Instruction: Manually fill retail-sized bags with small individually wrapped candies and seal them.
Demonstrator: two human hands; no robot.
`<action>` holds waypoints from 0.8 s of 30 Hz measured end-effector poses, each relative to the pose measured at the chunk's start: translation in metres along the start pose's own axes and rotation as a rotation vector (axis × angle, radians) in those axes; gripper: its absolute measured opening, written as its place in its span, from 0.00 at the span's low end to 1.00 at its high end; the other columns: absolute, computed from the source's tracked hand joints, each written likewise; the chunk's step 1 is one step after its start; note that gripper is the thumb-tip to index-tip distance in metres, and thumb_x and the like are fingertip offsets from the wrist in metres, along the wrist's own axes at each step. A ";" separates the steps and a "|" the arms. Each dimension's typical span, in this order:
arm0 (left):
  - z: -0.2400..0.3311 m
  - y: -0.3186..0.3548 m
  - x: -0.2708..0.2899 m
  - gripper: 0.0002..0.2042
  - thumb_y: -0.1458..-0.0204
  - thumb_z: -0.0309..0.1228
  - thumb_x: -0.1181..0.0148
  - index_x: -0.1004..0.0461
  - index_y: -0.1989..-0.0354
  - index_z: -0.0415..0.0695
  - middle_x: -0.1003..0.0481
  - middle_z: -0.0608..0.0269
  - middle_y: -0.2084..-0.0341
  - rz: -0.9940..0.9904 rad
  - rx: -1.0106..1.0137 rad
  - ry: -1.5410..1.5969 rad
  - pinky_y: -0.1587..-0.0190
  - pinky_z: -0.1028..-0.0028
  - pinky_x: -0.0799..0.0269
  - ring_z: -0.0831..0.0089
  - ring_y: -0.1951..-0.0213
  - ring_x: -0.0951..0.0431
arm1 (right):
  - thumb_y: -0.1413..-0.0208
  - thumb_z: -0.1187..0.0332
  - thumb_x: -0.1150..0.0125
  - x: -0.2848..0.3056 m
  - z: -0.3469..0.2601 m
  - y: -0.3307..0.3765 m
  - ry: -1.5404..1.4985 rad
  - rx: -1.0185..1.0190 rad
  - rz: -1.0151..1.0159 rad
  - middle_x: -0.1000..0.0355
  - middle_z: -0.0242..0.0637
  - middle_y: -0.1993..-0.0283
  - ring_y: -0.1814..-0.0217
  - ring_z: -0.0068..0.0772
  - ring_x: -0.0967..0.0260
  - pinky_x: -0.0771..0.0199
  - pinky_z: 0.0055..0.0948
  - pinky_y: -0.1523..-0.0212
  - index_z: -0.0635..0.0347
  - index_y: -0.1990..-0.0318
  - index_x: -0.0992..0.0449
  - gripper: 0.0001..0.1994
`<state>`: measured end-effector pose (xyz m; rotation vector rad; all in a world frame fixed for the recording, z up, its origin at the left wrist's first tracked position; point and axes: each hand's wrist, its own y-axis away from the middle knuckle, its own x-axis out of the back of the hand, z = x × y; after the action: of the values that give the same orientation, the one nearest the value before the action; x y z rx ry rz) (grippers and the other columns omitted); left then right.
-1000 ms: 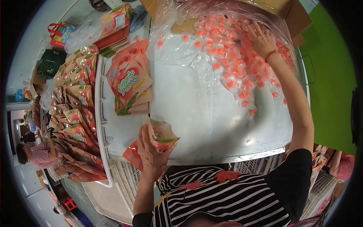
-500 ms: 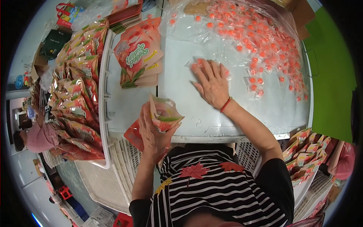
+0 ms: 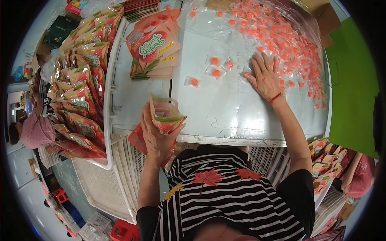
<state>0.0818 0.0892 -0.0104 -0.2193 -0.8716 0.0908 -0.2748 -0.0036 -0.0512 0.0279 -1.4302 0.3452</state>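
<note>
My left hand (image 3: 155,138) is closed round a pink-red stand-up pouch (image 3: 164,126), held at the table's front edge with its mouth gaping upward. More red pouch material shows below that hand. On the tabletop, my right hand (image 3: 265,78) lies palm down with fingers spread, at the left edge of a heap of clear-wrapped orange-red candies (image 3: 293,56). A candy shows by its thumb, and what lies under the palm is hidden. Several wrapped candies (image 3: 216,73) sit apart from the heap, between the two hands.
A stack of flat pouches (image 3: 155,48) lies left of the table seam. Beyond it stands a white crate (image 3: 108,104) packed with filled pouches (image 3: 82,120). Clear plastic film and a cardboard box (image 3: 329,20) are at the back. Other people (image 3: 36,132) are at both sides.
My right hand has moved right, from the small group of candies to the heap's edge, uncovering that group. My left hand still holds the pouch. The whole view has shifted slightly.
</note>
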 end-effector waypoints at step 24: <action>-0.003 0.001 0.002 0.53 0.72 0.36 0.23 0.54 0.36 0.40 0.41 0.45 0.44 0.013 0.010 -0.003 0.45 0.58 0.38 0.49 0.44 0.37 | 0.38 0.71 0.58 0.010 -0.055 0.029 -1.161 -0.392 0.260 0.40 0.47 0.40 0.39 0.44 0.39 0.38 0.39 0.40 0.68 0.42 0.40 0.18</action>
<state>0.0854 0.0904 -0.0105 -0.2158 -0.8726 0.1075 -0.2275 0.0383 -0.0545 -0.3289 -2.6466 0.2515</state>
